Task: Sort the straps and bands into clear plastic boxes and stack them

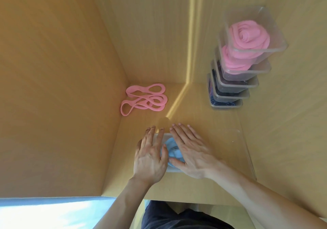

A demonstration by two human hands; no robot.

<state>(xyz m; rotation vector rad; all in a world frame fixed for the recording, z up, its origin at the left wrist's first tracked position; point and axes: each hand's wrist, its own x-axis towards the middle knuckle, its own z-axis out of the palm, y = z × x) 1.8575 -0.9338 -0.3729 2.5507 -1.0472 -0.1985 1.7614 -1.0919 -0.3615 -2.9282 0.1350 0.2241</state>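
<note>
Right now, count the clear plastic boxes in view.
6, perhaps more hidden. Five form the stack at right, its top box holding a pink roll. One box with a blue band lies under both hands.

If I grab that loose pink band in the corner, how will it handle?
The pink band lies in limp, overlapping loops, so it is probably floppy and will dangle or unravel when lifted. It looks thin and light. Pushed, it will likely bunch up, not slide whole.
</note>
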